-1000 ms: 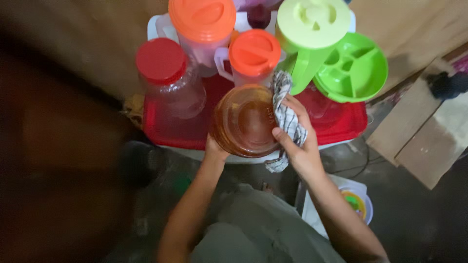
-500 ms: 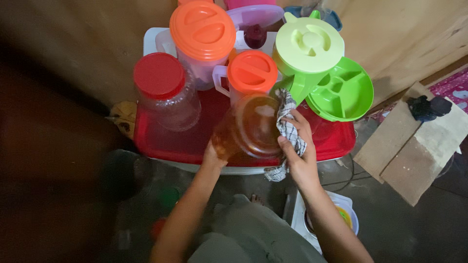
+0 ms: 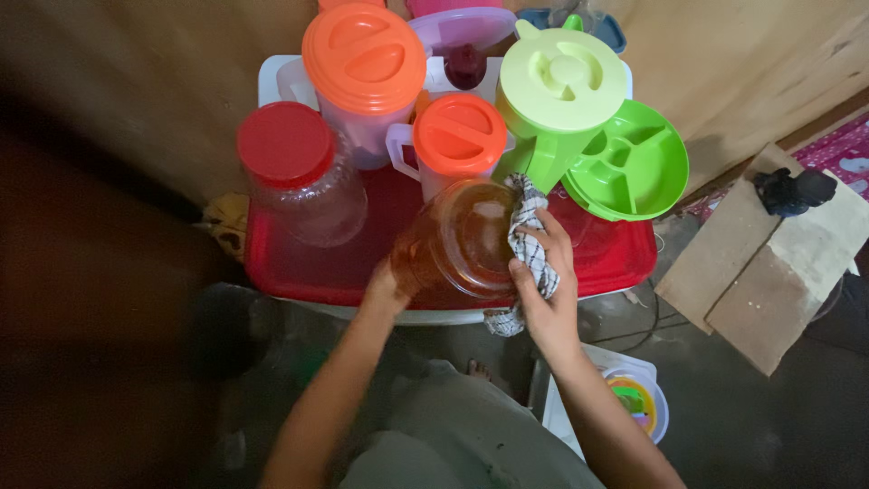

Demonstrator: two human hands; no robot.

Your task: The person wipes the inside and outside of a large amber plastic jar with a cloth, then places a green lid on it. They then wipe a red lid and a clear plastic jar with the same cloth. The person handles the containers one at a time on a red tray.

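My left hand [image 3: 385,288] grips the lower side of a clear amber plastic jar [image 3: 457,240], tilted with its round end toward me. My right hand [image 3: 545,290] presses a white checked cloth [image 3: 529,249] against the jar's right side. The jar hangs just above the red lid of a box [image 3: 299,272]. Behind the jar stand a small orange-lidded jug [image 3: 459,134], a bigger orange-lidded jug [image 3: 364,59], a green jug [image 3: 561,86] and a clear jar with a red lid [image 3: 290,154].
A green divided tray [image 3: 634,167] leans at the right on the box. Flat cardboard pieces [image 3: 769,263] lie on the floor at right, with a dark object on them. A white container with a colourful bowl [image 3: 634,403] sits by my right forearm. A brown wall runs behind.
The jar has tilted further onto its side and shifted slightly left. My right hand has slid the cloth along its right edge; the view moved a little.
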